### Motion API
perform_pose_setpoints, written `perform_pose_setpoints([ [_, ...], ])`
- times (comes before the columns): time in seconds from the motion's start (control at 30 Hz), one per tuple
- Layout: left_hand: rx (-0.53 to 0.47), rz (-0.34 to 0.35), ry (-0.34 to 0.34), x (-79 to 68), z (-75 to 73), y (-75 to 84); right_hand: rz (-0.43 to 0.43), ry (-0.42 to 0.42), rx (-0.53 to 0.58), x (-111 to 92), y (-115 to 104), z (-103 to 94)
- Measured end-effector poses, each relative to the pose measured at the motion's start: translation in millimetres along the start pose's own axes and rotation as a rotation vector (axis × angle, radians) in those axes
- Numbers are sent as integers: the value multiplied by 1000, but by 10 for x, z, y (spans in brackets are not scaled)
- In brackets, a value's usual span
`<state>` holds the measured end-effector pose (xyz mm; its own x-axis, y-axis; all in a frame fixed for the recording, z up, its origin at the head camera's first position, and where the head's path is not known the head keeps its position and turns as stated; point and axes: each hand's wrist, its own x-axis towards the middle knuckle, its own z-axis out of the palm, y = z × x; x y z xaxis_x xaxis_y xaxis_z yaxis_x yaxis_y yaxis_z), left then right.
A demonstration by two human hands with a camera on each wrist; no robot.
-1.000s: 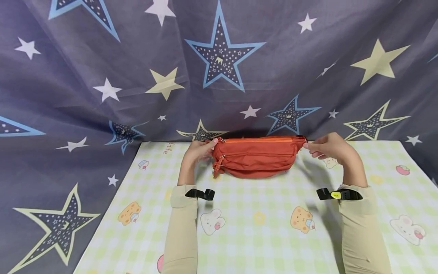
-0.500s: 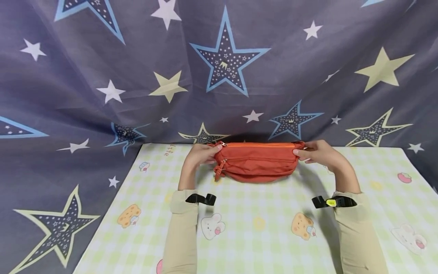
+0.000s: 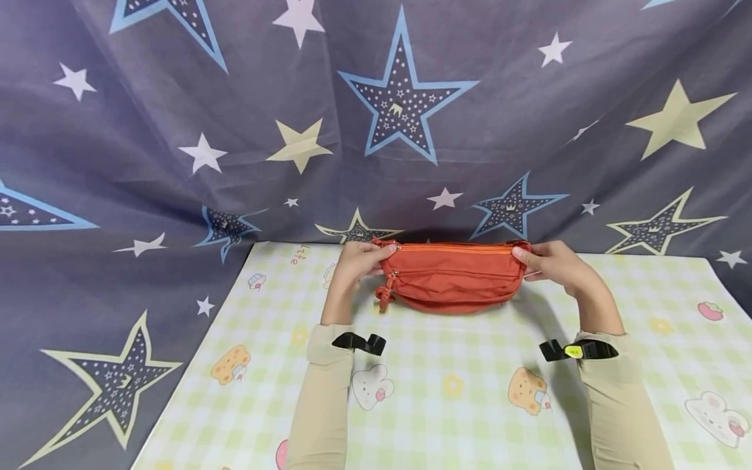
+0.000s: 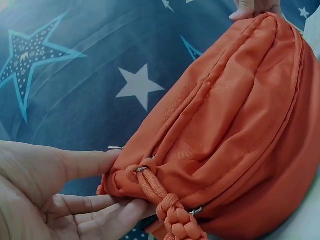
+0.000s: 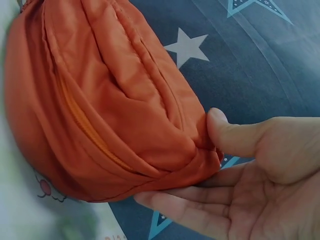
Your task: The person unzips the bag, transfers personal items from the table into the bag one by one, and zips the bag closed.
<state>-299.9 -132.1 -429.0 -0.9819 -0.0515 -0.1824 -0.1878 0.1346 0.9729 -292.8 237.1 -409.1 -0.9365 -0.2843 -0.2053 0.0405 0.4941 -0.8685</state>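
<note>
An orange-red waist bag [image 3: 455, 277] is held up by its two top corners, with its zippered front facing the person. My left hand [image 3: 356, 262] pinches the left corner, thumb in front and fingers behind. A braided cord pull [image 4: 175, 215] hangs from a zip beside that hand. At the opposite corner, my right hand [image 5: 260, 175] grips the fabric between thumb and fingers. Its thumb presses the bag's edge, and the other fingers extend underneath. An orange zip [image 3: 452, 248] runs closed along the top edge. The back of the bag is hidden.
Below lies a table with a green-and-white checked cloth [image 3: 440, 418] printed with cartoon animals. A dark star-patterned curtain [image 3: 247, 85] hangs right behind the table's far edge and down its left side. Black straps [image 3: 593, 349] circle both wrists.
My right hand has moved inward from the tip of the bag's right end to a fuller grip, its thumb now over the front. The left hand keeps its corner. The head view has shifted slightly.
</note>
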Motion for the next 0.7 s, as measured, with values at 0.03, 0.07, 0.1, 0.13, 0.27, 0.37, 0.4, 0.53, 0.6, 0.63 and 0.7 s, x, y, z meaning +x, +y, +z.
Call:
perform_pose_setpoints([
  [0.03,-1,-5,5,2,5,4,6,2,11,-1,5,-7],
  [0.07,4,-5,7,2,6,6,11,7,23,-4,7,-13],
  [0.1,10,-6,10,-6,7,13,20,15,32,-10,4,-16],
  [0.13,15,-6,10,-8,3,13,29,23,45,-17,2,-18],
  [0.27,45,-5,1,-16,-4,18,61,70,65,-46,-29,1],
  [0.37,51,-10,-3,-13,3,12,69,83,69,-59,-34,10],
  [0.4,49,-11,-1,-10,5,9,70,87,69,-59,-36,15],
  [0.53,42,-3,7,3,21,-3,81,97,60,-57,-34,2],
  [0.6,48,3,17,8,37,-7,84,103,54,-57,-31,-8],
  [0.63,54,3,21,7,45,-7,83,104,51,-59,-31,-12],
  [0.7,58,0,37,8,61,-9,82,112,46,-66,-34,-14],
])
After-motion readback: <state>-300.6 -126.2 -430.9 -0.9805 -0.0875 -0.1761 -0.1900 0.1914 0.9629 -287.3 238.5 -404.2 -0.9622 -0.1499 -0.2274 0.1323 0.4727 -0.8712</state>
